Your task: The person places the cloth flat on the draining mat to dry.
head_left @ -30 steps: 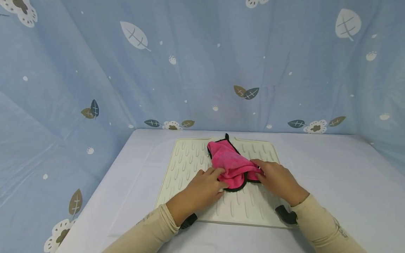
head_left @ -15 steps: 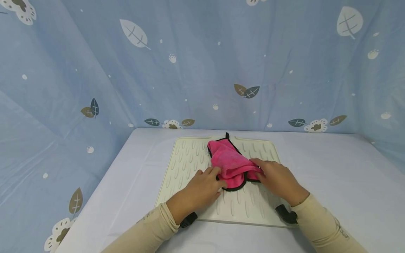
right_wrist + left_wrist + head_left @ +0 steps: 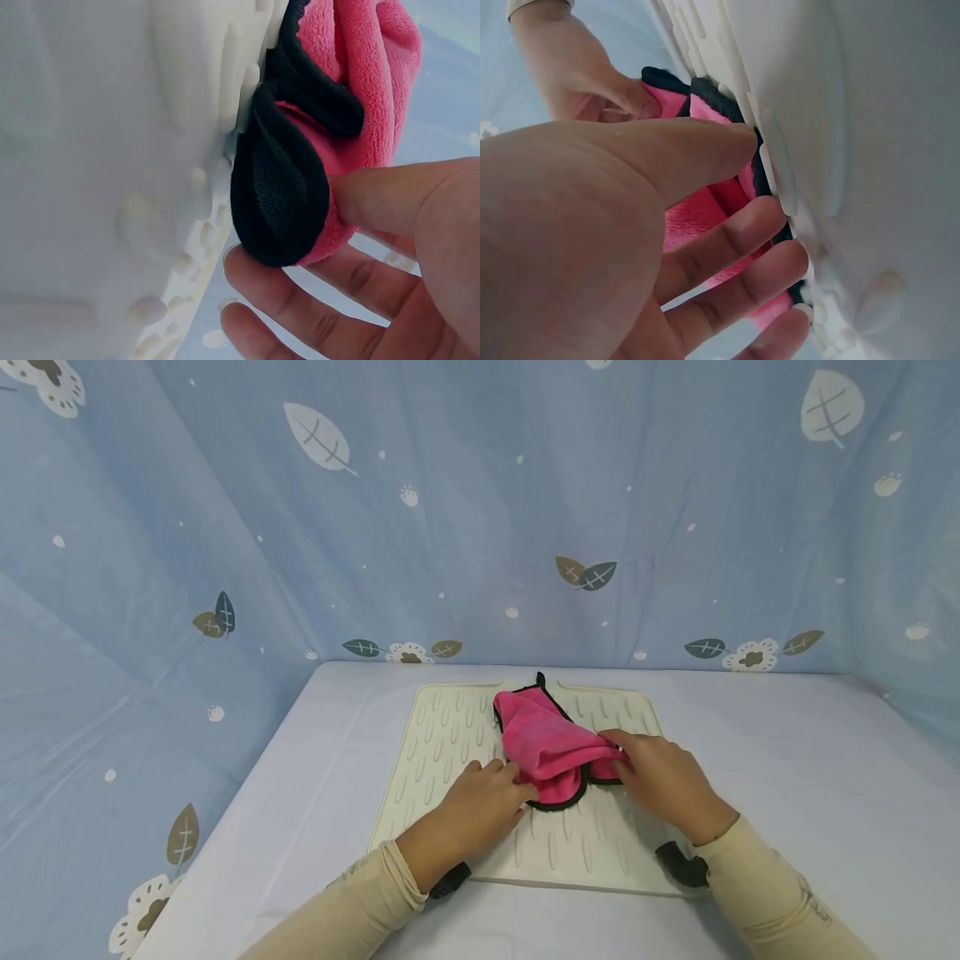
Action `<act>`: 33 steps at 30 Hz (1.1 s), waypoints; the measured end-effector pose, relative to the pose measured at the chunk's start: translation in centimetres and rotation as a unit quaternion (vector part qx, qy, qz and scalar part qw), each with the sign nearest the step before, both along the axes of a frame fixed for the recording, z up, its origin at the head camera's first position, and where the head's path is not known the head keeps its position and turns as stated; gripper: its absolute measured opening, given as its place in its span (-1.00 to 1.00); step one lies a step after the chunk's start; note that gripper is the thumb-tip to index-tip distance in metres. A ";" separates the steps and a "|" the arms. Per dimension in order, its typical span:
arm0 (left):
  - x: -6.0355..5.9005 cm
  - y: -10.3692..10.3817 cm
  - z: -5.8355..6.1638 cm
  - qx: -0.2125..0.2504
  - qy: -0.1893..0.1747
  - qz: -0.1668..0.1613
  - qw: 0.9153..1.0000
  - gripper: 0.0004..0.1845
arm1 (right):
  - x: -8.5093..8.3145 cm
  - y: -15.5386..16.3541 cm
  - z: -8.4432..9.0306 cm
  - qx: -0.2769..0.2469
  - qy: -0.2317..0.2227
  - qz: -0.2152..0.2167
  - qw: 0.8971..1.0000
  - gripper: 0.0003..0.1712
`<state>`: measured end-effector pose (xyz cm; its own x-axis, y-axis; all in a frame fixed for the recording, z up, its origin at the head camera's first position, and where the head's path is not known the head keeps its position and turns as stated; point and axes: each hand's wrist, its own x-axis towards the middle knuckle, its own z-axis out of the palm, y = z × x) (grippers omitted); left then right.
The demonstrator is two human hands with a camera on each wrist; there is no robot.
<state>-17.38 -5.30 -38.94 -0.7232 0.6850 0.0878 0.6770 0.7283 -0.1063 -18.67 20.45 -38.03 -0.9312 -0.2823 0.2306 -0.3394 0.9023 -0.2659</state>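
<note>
A pink cloth [image 3: 547,747] with black edging lies bunched and folded on a cream ridged mat [image 3: 450,735]. My left hand [image 3: 512,782] lies low on the mat at the cloth's near left edge, its fingers fairly straight. In the left wrist view that left hand [image 3: 754,184] has its thumb tip against the black edge of the cloth [image 3: 697,217]. My right hand [image 3: 626,760] holds the cloth's right fold. In the right wrist view the right hand [image 3: 289,232] pinches the folded corner of the cloth [image 3: 352,75] with the thumb on top and the fingers beneath.
The mat sits on a table with a pale cover [image 3: 787,777]. A blue curtain with leaf and flower prints [image 3: 480,510] closes off the back and both sides. Black straps show at both wrists.
My left fingers have slid off the top of the cloth to its near edge. The right hand has shifted slightly away with the fold in its grip.
</note>
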 end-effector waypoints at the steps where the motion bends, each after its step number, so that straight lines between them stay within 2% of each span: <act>1: 0.0 0.0 0.0 -0.005 -0.002 0.000 1.000 -0.73 | 0.0 0.1 0.0 -0.001 0.001 -0.003 1.000 -0.55; 8: 0.1 -0.2 0.2 -0.013 -0.031 0.004 0.999 -0.69 | -0.1 0.5 0.4 -0.001 0.014 -0.003 1.000 -0.56; 14: 0.2 -0.3 0.2 -0.007 -0.035 0.006 0.999 -0.71 | -0.1 0.7 0.6 0.000 0.014 -0.007 1.000 -0.56; 22: 0.2 -0.3 0.1 0.010 -0.062 0.012 0.998 -0.92 | 0.0 0.8 0.6 -0.002 0.006 -0.012 1.000 -0.56; 28: 0.1 -0.4 0.2 0.012 -0.078 0.021 0.997 -0.77 | -0.1 0.9 0.6 0.000 0.008 -0.011 1.000 -0.57; 33: 0.0 -0.5 0.5 0.028 -0.088 0.013 0.996 -0.72 | -0.1 1.0 0.6 0.000 0.002 -0.012 1.000 -0.58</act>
